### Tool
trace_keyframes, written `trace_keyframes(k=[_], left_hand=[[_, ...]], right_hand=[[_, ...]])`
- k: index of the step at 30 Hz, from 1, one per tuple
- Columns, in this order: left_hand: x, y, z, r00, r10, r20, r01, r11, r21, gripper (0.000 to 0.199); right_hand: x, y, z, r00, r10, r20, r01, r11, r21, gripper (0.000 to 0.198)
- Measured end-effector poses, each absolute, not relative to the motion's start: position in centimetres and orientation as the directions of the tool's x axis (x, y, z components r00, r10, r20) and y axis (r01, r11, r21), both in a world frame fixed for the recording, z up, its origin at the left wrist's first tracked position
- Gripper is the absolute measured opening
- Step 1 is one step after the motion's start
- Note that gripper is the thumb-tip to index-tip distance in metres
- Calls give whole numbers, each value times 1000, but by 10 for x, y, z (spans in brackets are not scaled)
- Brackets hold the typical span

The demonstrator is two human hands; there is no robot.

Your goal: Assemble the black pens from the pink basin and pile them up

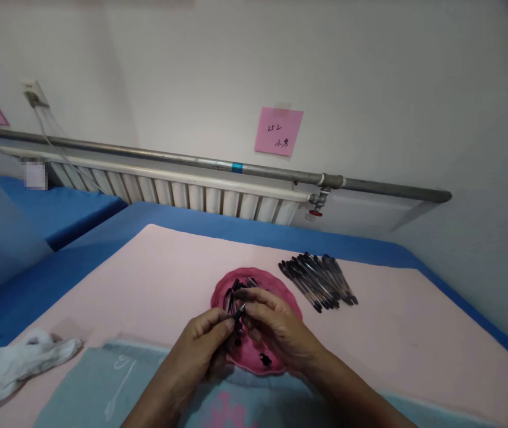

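Over the pink scalloped plate (292, 297), my left hand (202, 345) pinches a black pen part (238, 313) with a pale pointed tip. My right hand (283, 327) closes its thumb and fingers at the tip end of the same piece; the exact contact is partly hidden. Black and clear pen pieces (234, 286) lie in the plate behind my fingers. Small black parts (265, 359) sit near its front rim. To the right of the plate, a row of assembled-looking black-ended clear pens (318, 279) lies side by side on the pink sheet.
A pink sheet (169, 267) covers the blue table (209, 223). White crumpled cloth (17, 362) lies at the left, and a grey-blue cloth (97, 380) is along the front. Behind stand a radiator (213, 199), a metal pipe (169, 157) and a wall with a pink note (279, 131).
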State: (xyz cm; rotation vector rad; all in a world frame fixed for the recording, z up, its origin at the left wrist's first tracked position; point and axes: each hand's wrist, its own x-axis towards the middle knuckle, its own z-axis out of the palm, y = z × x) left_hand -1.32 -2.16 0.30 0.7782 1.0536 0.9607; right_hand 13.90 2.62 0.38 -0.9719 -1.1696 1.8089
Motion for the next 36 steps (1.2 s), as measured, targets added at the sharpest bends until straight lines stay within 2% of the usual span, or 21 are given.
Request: trace_keyframes(k=[5, 9, 13, 16, 21, 25, 28, 32, 36], left_hand=[[-12, -22, 3, 192, 919, -345, -244, 385, 890, 34], [-13, -22, 3, 187, 923, -336, -245, 375, 894, 34], [-12, -22, 3, 189, 921, -341, -245, 380, 892, 35], [-12, -22, 4, 186, 920, -346, -245, 384, 890, 35], [-12, -21, 3, 171, 928, -332, -205, 363, 909, 36], [-12, -21, 1, 173, 928, -331, -194, 362, 912, 34], [-12, -21, 0, 163, 935, -316, -187, 344, 920, 35], [-13, -20, -1, 158, 935, -318, -181, 344, 921, 37], [-15, -20, -2, 123, 964, -236, -115, 250, 961, 34]], right_hand=[[139, 27, 3, -368, 906, -207, -161, -282, -946, 16], [138, 26, 3, -407, 889, -210, -185, -305, -934, 24], [138, 25, 4, -341, 918, -202, -128, -258, -958, 18], [138, 25, 4, -389, 898, -205, -155, -283, -947, 20], [139, 26, 2, -360, 907, -219, -150, -288, -946, 16], [139, 27, 1, -385, 897, -216, -175, -301, -937, 22], [140, 26, 1, -365, 903, -226, -159, -300, -941, 16], [139, 25, 2, -377, 896, -235, -180, -320, -930, 21], [137, 22, 2, -341, 913, -224, -163, -292, -942, 15]])
